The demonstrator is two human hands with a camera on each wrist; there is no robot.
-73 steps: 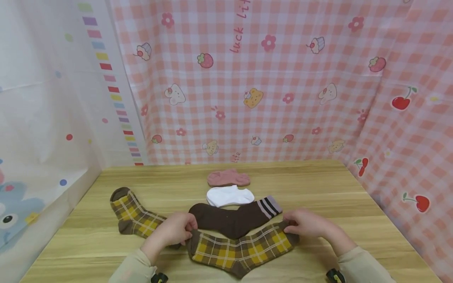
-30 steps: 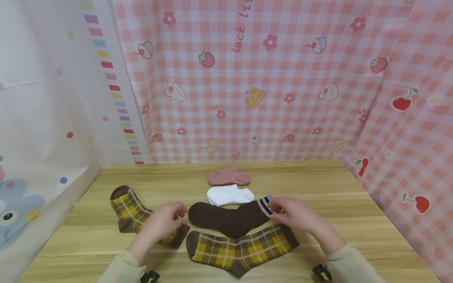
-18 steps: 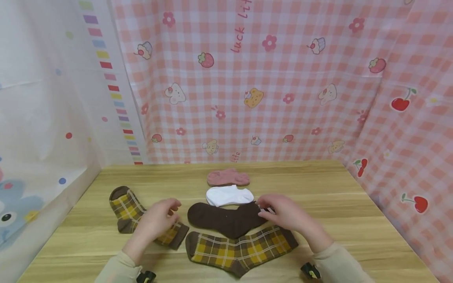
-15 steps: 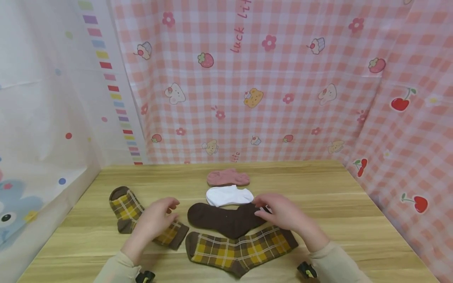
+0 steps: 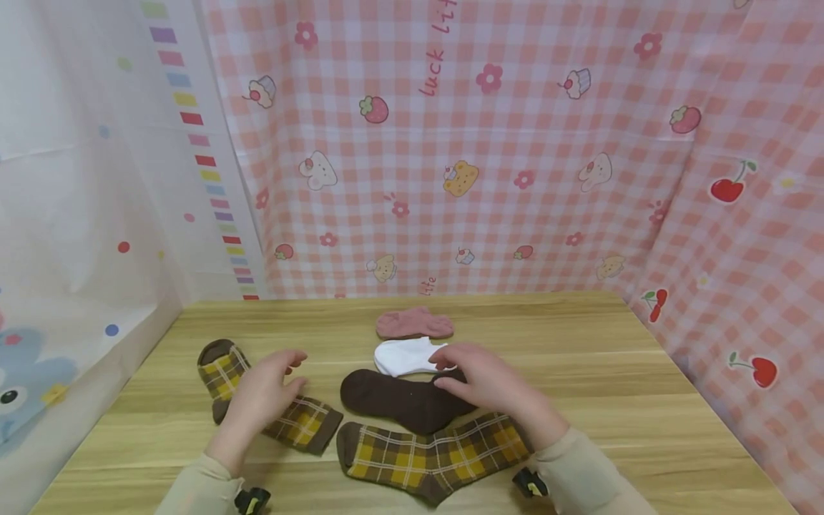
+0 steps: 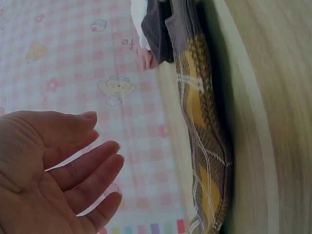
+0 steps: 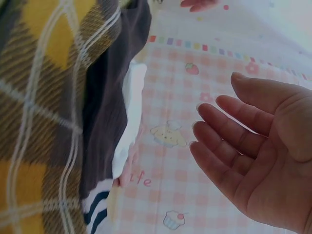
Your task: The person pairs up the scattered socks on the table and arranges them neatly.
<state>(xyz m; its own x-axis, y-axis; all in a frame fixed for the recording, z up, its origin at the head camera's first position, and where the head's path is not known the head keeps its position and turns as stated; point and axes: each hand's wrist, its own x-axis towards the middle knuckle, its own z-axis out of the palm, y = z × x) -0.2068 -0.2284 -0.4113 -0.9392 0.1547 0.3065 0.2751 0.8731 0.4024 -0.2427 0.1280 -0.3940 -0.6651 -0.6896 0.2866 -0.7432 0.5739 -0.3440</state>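
Note:
My left hand (image 5: 260,393) hovers over a yellow-and-brown plaid sock (image 5: 307,425) at the left, its middle hidden by the hand. In the left wrist view that hand (image 6: 73,165) has loosely bent fingers with nothing in them. My right hand (image 5: 486,383) is above the cuff end of a dark brown sock (image 5: 399,397), covering its striped cuff. The right wrist view shows the hand (image 7: 253,141) relaxed, holding nothing. A matching plaid sock (image 5: 412,454) lies flat in front, toe left, cuff partly under the right wrist.
Behind the dark sock lie a white low-cut sock (image 5: 400,356), partly covered by the right fingers, and a pink one (image 5: 415,323) farther back. They form a column on the wooden table (image 5: 547,322). A pink checked cloth (image 5: 412,214) hangs behind.
Both hands first pinched the ends of the front plaid sock, then let go and lifted. Since then both have drifted left, the right one across the dark sock. The socks stay put.

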